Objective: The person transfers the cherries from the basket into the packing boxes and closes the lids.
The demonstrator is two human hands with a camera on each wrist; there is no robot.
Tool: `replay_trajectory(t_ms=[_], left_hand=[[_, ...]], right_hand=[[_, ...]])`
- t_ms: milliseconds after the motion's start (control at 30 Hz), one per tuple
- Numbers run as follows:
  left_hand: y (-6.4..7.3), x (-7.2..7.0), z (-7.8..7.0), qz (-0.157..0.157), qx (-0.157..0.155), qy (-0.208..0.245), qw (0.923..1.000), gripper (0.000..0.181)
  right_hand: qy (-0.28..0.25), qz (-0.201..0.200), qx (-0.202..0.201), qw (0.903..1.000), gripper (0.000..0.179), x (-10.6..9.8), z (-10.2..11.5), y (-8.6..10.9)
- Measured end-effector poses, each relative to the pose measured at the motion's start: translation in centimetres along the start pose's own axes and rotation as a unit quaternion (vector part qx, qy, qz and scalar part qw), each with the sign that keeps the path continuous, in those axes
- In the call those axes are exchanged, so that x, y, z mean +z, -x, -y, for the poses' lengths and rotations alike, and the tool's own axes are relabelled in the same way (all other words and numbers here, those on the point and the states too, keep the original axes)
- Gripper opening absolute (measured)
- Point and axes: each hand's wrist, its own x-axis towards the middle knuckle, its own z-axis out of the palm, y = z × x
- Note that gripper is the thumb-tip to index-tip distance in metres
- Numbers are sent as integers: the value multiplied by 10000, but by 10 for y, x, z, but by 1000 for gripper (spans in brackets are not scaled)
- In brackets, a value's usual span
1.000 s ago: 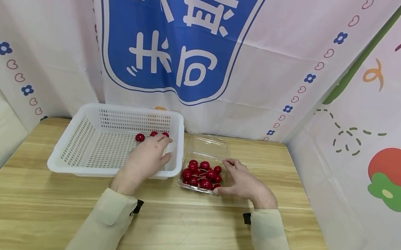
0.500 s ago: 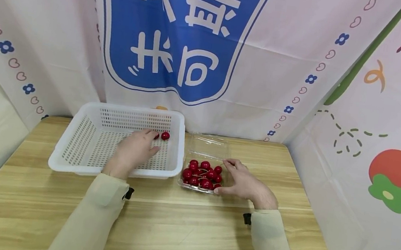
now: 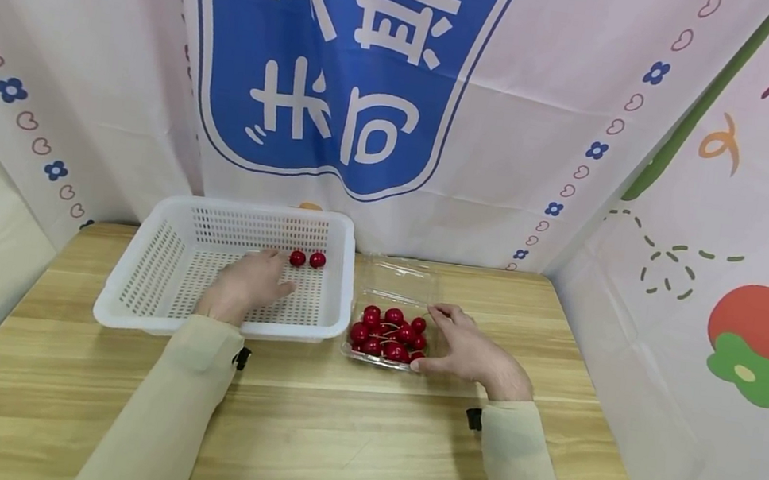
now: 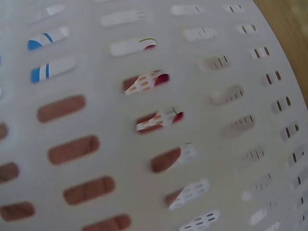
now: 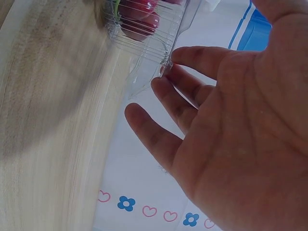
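In the head view my left hand [image 3: 245, 283] reaches down inside a white plastic basket [image 3: 109, 308], its thumb spread away from the fingers. Two red cherries [image 3: 307, 259] lie in the basket just beyond the fingertips; what is under the palm is hidden. The left wrist view looks through the slotted basket wall [image 4: 120, 113], with skin and bits of red behind the slots. My right hand [image 3: 471, 355] rests against the right side of a clear plastic clamshell box [image 3: 381, 362] holding several cherries [image 3: 390, 337]. In the right wrist view its fingers are nearly straight, touching the box edge.
The box's clear lid [image 3: 400, 278] stands open towards the back. Both containers sit on a wooden table [image 3: 345, 443]. A printed cloth [image 3: 487, 165] hangs behind the table, and another [image 3: 685, 373] hangs at the right.
My left hand has moved left and down into the basket, uncovering two cherries and covering the spot where a third lay. The right hand and the box have stayed in place.
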Motion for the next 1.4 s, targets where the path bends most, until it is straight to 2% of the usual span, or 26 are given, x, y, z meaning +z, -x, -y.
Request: replay_trajectory(t_ms=[133,433,600,733,867,1133,1400], left_hand=[[0,0,1,99,54,-73,9999,66],[3,1,3,37,-15,-140,9999,64],[3,0,6,193,119,-274,9994,51],[3,1,8,410,129,-125,9990,44],[4,2,6,485,169,-40,9987,40],[5,2,3,375,163,8,9992,31],[6,1,-2,-22,495,-40,9988,26]], right_hand=[[-20,8,34,10000,122,0,0,0],[40,5,24,10000,121,-1,0,1],[11,12,14,10000,121,-1,0,1],[19,8,4,10000,121,-1,0,1],[50,22,-11,10000,122,-2,0,2],[108,52,-72,9999,122,-4,1,3],[95,47,-99,9999,121,-4,3,3]])
